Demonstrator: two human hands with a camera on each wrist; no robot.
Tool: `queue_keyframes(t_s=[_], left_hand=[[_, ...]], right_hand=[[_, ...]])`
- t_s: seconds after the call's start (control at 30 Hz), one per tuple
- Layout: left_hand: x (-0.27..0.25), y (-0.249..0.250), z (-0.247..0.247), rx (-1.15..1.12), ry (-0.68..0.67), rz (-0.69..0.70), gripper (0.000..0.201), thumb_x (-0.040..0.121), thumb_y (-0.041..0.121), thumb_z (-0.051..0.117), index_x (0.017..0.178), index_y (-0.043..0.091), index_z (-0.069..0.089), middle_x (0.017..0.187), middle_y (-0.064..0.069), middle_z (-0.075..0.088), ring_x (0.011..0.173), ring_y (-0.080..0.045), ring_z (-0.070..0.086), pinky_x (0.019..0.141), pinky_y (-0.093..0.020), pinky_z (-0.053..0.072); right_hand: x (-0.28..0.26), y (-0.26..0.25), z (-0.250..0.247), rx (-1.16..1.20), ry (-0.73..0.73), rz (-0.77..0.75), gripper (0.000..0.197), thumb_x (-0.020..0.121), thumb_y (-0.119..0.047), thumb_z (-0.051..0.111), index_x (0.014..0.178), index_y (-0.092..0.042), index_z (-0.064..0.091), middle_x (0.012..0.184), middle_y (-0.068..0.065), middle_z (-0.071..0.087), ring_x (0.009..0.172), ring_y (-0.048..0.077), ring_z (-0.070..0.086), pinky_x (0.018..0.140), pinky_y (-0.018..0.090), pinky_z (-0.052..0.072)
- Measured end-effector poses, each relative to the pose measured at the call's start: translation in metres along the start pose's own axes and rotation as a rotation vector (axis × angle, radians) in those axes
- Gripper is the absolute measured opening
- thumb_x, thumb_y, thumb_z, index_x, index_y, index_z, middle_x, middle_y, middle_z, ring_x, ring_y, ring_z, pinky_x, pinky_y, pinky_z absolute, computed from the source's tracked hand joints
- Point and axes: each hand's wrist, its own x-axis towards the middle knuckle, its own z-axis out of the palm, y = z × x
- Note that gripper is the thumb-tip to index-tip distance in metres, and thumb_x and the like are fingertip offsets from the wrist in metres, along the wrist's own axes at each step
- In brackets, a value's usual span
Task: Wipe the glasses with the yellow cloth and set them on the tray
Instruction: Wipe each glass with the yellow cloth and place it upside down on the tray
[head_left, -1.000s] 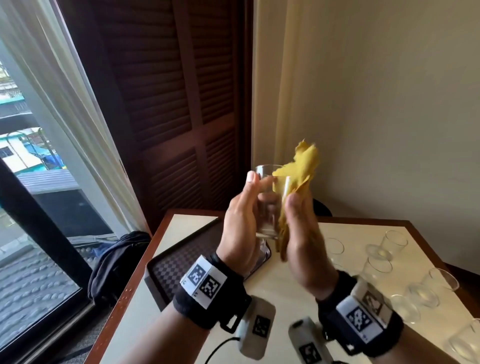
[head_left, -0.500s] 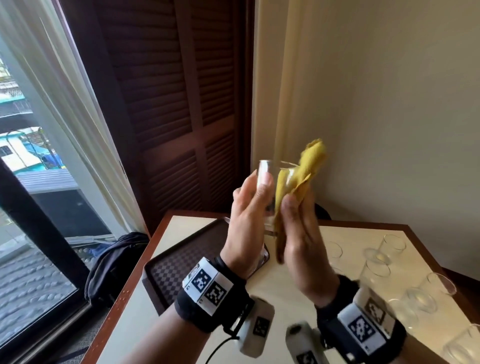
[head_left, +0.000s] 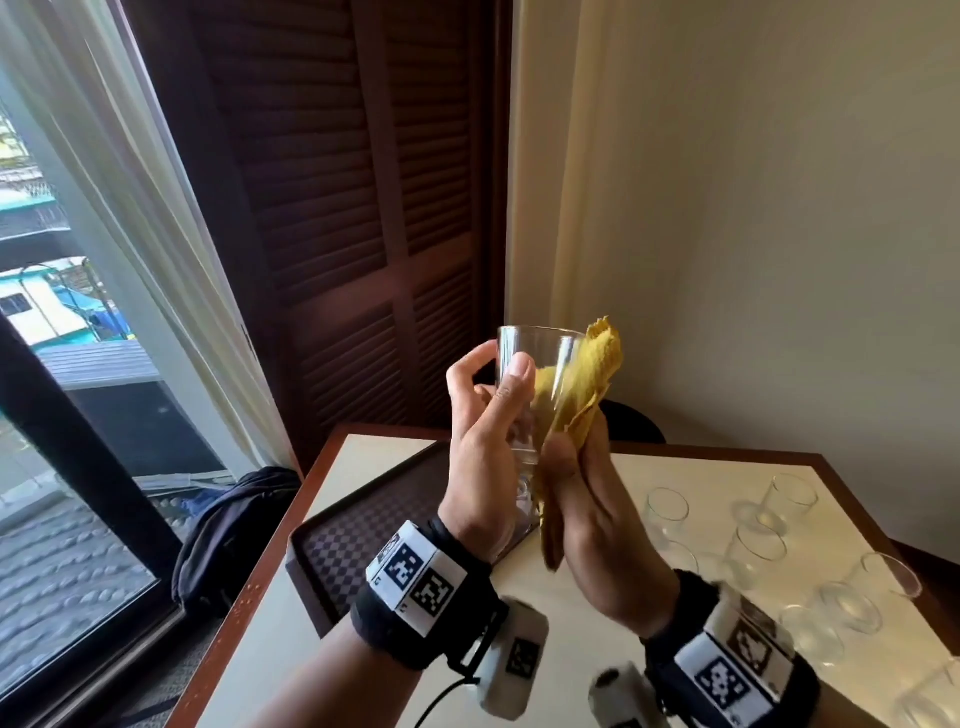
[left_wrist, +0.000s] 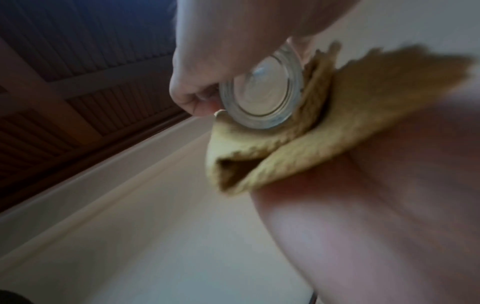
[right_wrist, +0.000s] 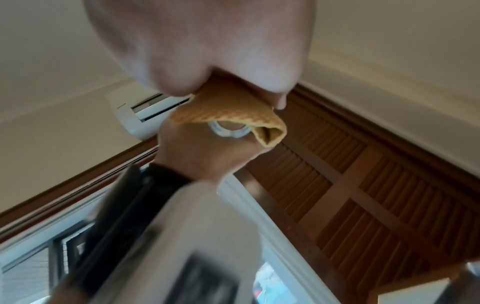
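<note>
I hold a clear glass (head_left: 535, 384) upright in the air above the table, my left hand (head_left: 485, 415) gripping its side with thumb and fingers. Its thick base (left_wrist: 259, 96) shows from below in the left wrist view. My right hand (head_left: 582, 499) presses the folded yellow cloth (head_left: 582, 384) against the glass's right side; the cloth (right_wrist: 231, 109) is pinched between thumb and fingers. A dark checkered tray (head_left: 363, 535) lies on the table below my left hand.
Several clear glasses (head_left: 758, 540) stand on the cream table (head_left: 576, 613) at the right. A dark bag (head_left: 228, 525) sits on the floor by the window, left of the table. Brown louvred doors and a curtain rise behind.
The glass has turned in my left hand, whose fingers shifted their hold. The cloth has slid along the glass's right side. Both hands stay raised over the table.
</note>
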Motion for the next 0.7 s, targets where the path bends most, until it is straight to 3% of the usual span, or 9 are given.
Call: queue_keyframes(t_s=[0.07, 0.13, 0.2, 0.27, 0.33, 0.43, 0.53, 0.6, 0.7], left_hand=[[-0.006, -0.007, 0.001, 0.002, -0.024, -0.024, 0.053, 0.100, 0.054, 0.062, 0.137, 0.017, 0.059, 0.121, -0.044, 0.064, 0.101, -0.053, 0.068, 0.096, -0.061, 0.056], [-0.010, -0.013, 0.003, 0.006, -0.040, -0.069, 0.051, 0.103, 0.059, 0.053, 0.131, 0.019, 0.068, 0.122, -0.033, 0.073, 0.116, -0.059, 0.067, 0.106, -0.067, 0.052], [-0.006, -0.013, 0.004, 0.041, -0.014, -0.039, 0.055, 0.102, 0.063, 0.053, 0.122, 0.016, 0.072, 0.110, -0.016, 0.072, 0.106, -0.045, 0.068, 0.101, -0.056, 0.052], [0.003, -0.007, 0.000, -0.012, 0.010, -0.008, 0.050, 0.106, 0.058, 0.052, 0.120, 0.015, 0.073, 0.094, -0.007, 0.065, 0.086, -0.025, 0.064, 0.085, -0.041, 0.055], [0.010, 0.001, -0.002, -0.016, 0.030, 0.019, 0.039, 0.115, 0.047, 0.049, 0.132, 0.018, 0.067, 0.095, -0.013, 0.068, 0.080, -0.020, 0.067, 0.075, -0.035, 0.059], [0.004, -0.002, 0.001, 0.007, -0.019, 0.059, 0.038, 0.116, 0.046, 0.044, 0.133, 0.018, 0.064, 0.107, -0.036, 0.068, 0.093, -0.039, 0.066, 0.087, -0.056, 0.059], [-0.007, -0.009, 0.007, 0.041, -0.058, -0.002, 0.055, 0.108, 0.066, 0.043, 0.124, 0.023, 0.074, 0.109, -0.022, 0.074, 0.095, -0.039, 0.069, 0.086, -0.055, 0.059], [-0.007, -0.006, 0.009, 0.062, -0.056, 0.009, 0.048, 0.102, 0.066, 0.051, 0.116, 0.029, 0.077, 0.108, -0.006, 0.073, 0.101, -0.033, 0.069, 0.094, -0.057, 0.056], [0.002, 0.006, 0.006, -0.011, -0.025, 0.033, 0.039, 0.105, 0.048, 0.064, 0.134, 0.022, 0.063, 0.098, -0.005, 0.072, 0.087, -0.020, 0.070, 0.079, -0.035, 0.061]], right_hand=[[0.012, -0.005, -0.008, 0.047, 0.056, 0.020, 0.039, 0.113, -0.020, 0.023, 0.145, -0.035, 0.041, 0.130, -0.017, 0.071, 0.124, 0.009, 0.068, 0.095, 0.019, 0.056], [0.022, -0.007, -0.015, 0.067, 0.173, 0.005, 0.036, 0.115, -0.020, 0.023, 0.145, -0.029, 0.040, 0.117, -0.017, 0.076, 0.111, 0.004, 0.073, 0.089, 0.018, 0.058], [0.017, -0.005, -0.009, 0.030, 0.206, -0.021, 0.044, 0.113, -0.019, 0.026, 0.157, -0.018, 0.029, 0.135, -0.006, 0.069, 0.127, 0.009, 0.065, 0.103, 0.024, 0.054], [0.002, 0.002, 0.002, 0.007, 0.121, -0.019, 0.051, 0.112, -0.015, 0.028, 0.162, -0.011, 0.019, 0.154, -0.003, 0.055, 0.145, 0.013, 0.051, 0.115, 0.025, 0.045], [-0.005, 0.008, 0.006, 0.041, 0.062, 0.009, 0.051, 0.111, -0.013, 0.028, 0.161, -0.008, 0.020, 0.152, -0.009, 0.056, 0.144, 0.010, 0.051, 0.113, 0.020, 0.044], [0.013, -0.003, -0.004, 0.113, 0.098, 0.033, 0.040, 0.113, -0.024, 0.027, 0.152, -0.020, 0.035, 0.135, -0.007, 0.070, 0.130, 0.015, 0.065, 0.102, 0.025, 0.054], [0.028, -0.013, -0.013, 0.141, 0.186, 0.037, 0.038, 0.112, -0.035, 0.028, 0.144, -0.021, 0.041, 0.115, -0.008, 0.079, 0.106, 0.011, 0.076, 0.083, 0.022, 0.060], [0.021, -0.016, -0.006, 0.113, 0.164, 0.013, 0.045, 0.113, -0.027, 0.027, 0.156, -0.015, 0.032, 0.137, 0.002, 0.069, 0.126, 0.017, 0.068, 0.098, 0.026, 0.057], [0.000, -0.006, 0.007, 0.102, 0.052, 0.023, 0.050, 0.112, -0.017, 0.027, 0.162, -0.015, 0.020, 0.154, -0.001, 0.055, 0.145, 0.016, 0.051, 0.112, 0.024, 0.046]])
